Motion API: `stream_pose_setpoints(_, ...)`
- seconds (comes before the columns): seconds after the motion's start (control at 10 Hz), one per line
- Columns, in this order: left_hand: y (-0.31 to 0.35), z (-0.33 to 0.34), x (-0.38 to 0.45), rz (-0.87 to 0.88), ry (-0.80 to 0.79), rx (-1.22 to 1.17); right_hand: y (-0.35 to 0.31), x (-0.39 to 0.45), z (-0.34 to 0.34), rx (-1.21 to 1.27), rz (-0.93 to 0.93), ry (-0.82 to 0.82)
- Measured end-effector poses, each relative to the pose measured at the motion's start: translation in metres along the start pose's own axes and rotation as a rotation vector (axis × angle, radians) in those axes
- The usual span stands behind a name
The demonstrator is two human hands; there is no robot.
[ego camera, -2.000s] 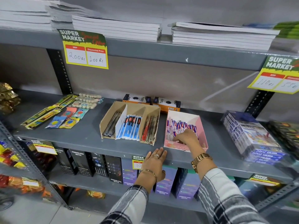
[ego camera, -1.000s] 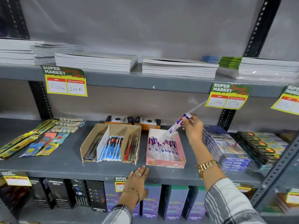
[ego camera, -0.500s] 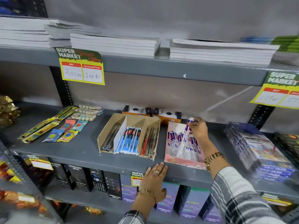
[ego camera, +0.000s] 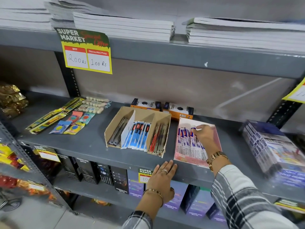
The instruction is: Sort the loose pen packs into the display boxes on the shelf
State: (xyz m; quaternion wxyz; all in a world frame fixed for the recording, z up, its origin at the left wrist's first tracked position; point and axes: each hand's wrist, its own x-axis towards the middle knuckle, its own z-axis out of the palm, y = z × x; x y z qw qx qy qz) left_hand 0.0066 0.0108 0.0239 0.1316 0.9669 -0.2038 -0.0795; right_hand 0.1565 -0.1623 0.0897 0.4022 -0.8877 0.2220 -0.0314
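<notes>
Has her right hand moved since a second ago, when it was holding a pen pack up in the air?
Yes. The right hand has come down into the pink box and rests on the packs, beside the brown divided box.

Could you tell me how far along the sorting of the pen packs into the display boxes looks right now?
Mostly done, it seems. The brown divided box holds dark, blue and red packs, one kind per compartment. In hand: the right hand is in the pink box, on its pen packs; the left hand rests on the shelf edge. I see no loose pen packs left.
</notes>
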Motion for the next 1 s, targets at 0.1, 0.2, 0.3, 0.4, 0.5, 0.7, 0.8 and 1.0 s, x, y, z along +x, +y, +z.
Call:
stream_pose_setpoints(0.1,0.0,-0.001,0.0,-0.002,-0.008,0.005,0.004,-0.002,0.0,-0.07,0.005,0.035)
stream_pose_setpoints(0.2,0.0,-0.001,0.0,-0.004,-0.014,0.009,0.006,-0.004,0.0,-0.088,0.004,0.037)
stream_pose_setpoints(0.3,0.0,0.001,0.002,-0.011,-0.018,0.018,0.009,-0.009,-0.003,-0.06,-0.046,0.079)
stream_pose_setpoints(0.4,0.001,0.0,0.001,-0.017,-0.031,0.027,0.009,-0.019,-0.009,-0.013,-0.097,0.096)
stream_pose_setpoints(0.5,0.001,0.0,0.001,-0.018,-0.021,0.028,0.008,-0.041,-0.021,-0.038,-0.197,0.157)
stream_pose_setpoints(0.7,0.007,-0.006,-0.004,-0.05,-0.058,0.062,0.025,-0.075,-0.035,-0.241,-0.412,0.299)
stream_pose_setpoints(0.8,0.009,-0.008,-0.004,-0.055,-0.071,0.073,0.031,-0.09,-0.046,-0.284,-0.497,0.337)
stream_pose_setpoints(1.0,0.036,-0.014,-0.015,-0.067,-0.063,0.049,0.051,-0.112,-0.073,-0.475,-0.674,0.574)
